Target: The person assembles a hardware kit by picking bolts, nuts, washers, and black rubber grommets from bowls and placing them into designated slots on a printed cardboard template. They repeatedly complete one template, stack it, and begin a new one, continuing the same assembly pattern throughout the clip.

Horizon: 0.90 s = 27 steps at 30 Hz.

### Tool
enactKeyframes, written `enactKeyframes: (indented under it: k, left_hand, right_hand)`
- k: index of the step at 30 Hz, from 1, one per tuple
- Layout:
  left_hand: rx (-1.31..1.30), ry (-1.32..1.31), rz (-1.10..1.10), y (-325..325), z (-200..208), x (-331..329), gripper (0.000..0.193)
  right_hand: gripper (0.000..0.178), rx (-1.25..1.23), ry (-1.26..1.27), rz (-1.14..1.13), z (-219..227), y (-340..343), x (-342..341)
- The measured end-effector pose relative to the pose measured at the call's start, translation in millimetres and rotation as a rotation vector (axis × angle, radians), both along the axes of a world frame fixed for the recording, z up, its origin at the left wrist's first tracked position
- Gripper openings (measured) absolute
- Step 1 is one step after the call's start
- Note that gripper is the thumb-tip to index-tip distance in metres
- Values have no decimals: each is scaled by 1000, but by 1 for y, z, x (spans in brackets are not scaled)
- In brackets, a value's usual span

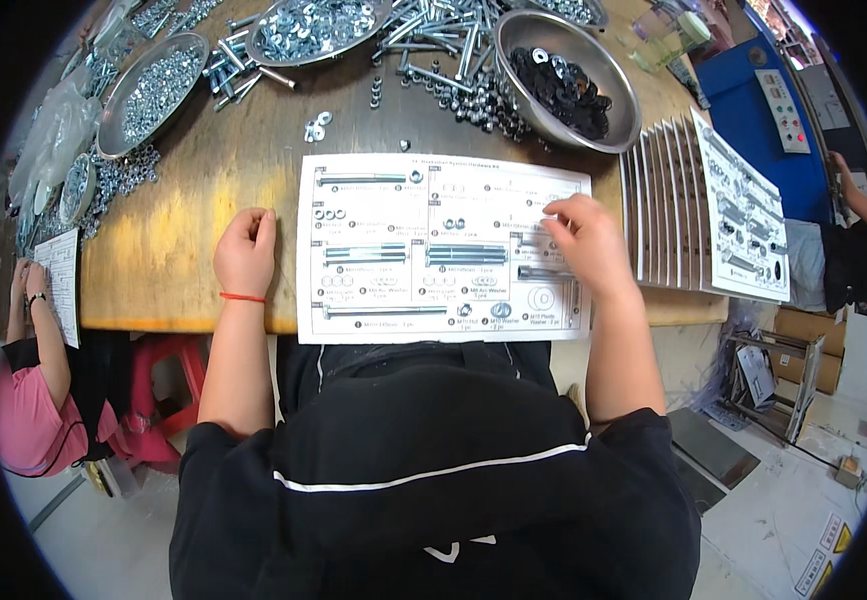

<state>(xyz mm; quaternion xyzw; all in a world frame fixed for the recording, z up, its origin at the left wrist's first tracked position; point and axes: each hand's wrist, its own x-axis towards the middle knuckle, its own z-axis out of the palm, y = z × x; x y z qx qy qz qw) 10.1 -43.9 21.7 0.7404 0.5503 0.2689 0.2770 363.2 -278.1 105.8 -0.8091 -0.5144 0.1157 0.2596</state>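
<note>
A white printed card (413,225) lies in front of me at the table's near edge. Long bolts (466,254), nuts and washers show in its boxes; I cannot tell which are real parts and which are printed. My right hand (588,240) is over the card's upper right part, thumb and fingertips pinched together near a small pale piece I cannot make out. Left of the card, my left hand (248,245) rests on the table, closed in a loose fist; anything inside it is hidden. A few loose washers (319,126) and a single nut (404,145) lie beyond the card.
Steel bowls hold black washers (560,85), small nuts (160,95) and shiny washers (313,30). Piles of bolts (443,35) and nuts (478,108) lie between them. Several filled cards (743,215) stand in a row at right. Another person's hands (28,282) are at far left.
</note>
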Motion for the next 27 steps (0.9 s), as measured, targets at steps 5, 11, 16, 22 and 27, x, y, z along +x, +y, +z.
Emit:
enactKeyframes:
  k: [5, 11, 16, 22, 27]
  left_hand:
    - [15, -31, -14, 4, -1, 7, 21]
    - [-8, -88, -8, 7, -8, -2, 19]
    - [2, -67, 10, 4, -4, 0, 18]
    - [11, -16, 20, 3, -1, 2, 20]
    - [13, 18, 27, 7, -8, 0, 21]
  right_hand:
    - [13, 224, -146, -81, 35, 67, 67]
    - [31, -410, -267, 41, -5, 172, 153]
    - [27, -488, -321, 56, -25, 191, 159]
    - [20, -248, -141, 3, -20, 176, 164]
    - [21, 336, 231, -82, 15, 105, 103]
